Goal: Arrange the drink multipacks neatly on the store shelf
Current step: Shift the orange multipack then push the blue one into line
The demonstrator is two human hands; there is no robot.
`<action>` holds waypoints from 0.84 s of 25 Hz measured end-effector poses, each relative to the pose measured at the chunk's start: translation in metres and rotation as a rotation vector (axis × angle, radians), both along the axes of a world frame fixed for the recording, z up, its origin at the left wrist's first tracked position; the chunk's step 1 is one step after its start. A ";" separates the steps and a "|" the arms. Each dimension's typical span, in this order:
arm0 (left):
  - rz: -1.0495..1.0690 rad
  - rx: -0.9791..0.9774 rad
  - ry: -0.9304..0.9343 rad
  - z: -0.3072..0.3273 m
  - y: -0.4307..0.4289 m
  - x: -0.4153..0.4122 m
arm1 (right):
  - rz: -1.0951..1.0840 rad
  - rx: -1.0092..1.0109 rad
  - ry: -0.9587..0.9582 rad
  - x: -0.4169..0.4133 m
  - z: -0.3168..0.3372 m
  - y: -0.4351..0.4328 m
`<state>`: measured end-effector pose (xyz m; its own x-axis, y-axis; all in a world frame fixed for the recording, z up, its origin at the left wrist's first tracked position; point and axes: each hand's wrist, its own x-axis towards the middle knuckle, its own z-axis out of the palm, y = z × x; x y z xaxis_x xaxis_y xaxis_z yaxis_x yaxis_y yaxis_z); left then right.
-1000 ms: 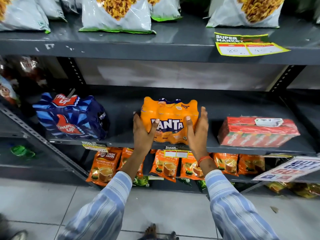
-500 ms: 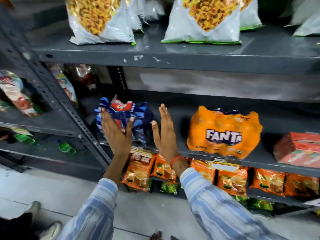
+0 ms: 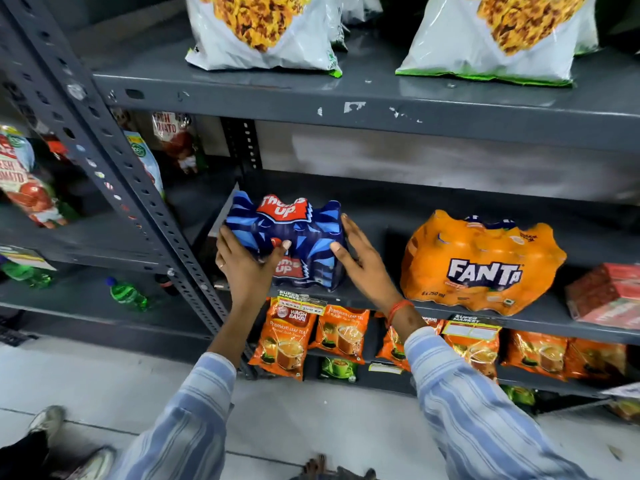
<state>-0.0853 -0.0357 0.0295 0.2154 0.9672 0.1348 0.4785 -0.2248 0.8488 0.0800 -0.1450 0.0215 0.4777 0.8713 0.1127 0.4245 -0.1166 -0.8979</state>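
A: Where is the blue Thums Up multipack [image 3: 287, 237]?
B: On the middle shelf [image 3: 450, 311], left of the Fanta multipack [image 3: 481, 261]. My left hand [image 3: 242, 268] and right hand [image 3: 363, 261] clasp its 2 sides.

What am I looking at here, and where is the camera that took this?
No machine here: a person wears one camera on the head, looking down at both bare hands. The left hand and right hand press against the two sides of a blue Thums Up multipack standing on the grey middle shelf. Beside it, apart, sits an orange Fanta multipack, then a red pack. Snack bags lie on the shelf above; orange tea pouches hang below.
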 end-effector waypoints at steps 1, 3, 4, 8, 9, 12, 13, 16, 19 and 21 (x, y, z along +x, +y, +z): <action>-0.006 -0.004 -0.006 -0.001 -0.004 0.003 | 0.000 0.010 0.005 0.004 -0.001 -0.004; -0.005 -0.003 -0.016 -0.003 -0.012 0.009 | 0.001 0.015 0.009 0.010 -0.001 -0.010; 0.002 0.005 -0.015 -0.002 -0.015 0.011 | 0.001 0.013 0.012 0.011 -0.001 -0.012; 0.015 0.019 -0.022 -0.005 -0.014 0.013 | 0.001 0.022 0.039 0.011 -0.002 -0.015; 0.022 0.021 -0.031 -0.007 -0.013 0.013 | 0.001 0.026 0.050 0.012 -0.002 -0.015; 0.033 0.022 -0.040 -0.005 -0.013 0.012 | -0.002 0.026 0.056 0.008 0.001 -0.014; 0.033 0.030 -0.042 -0.006 -0.011 0.012 | -0.002 0.033 0.056 0.008 -0.001 -0.013; 0.042 0.027 -0.035 0.000 -0.014 0.013 | -0.016 0.006 0.043 0.006 0.007 -0.015; 0.043 0.032 -0.039 0.001 -0.015 0.012 | -0.013 -0.012 0.009 0.002 0.007 -0.017; 0.041 0.028 -0.048 0.000 -0.013 0.010 | 0.000 -0.034 -0.017 -0.001 0.008 -0.016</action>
<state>-0.0749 -0.0485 0.0291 0.1688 0.9707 0.1710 0.4466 -0.2300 0.8647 0.0787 -0.1607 0.0296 0.4756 0.8749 0.0913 0.4398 -0.1466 -0.8861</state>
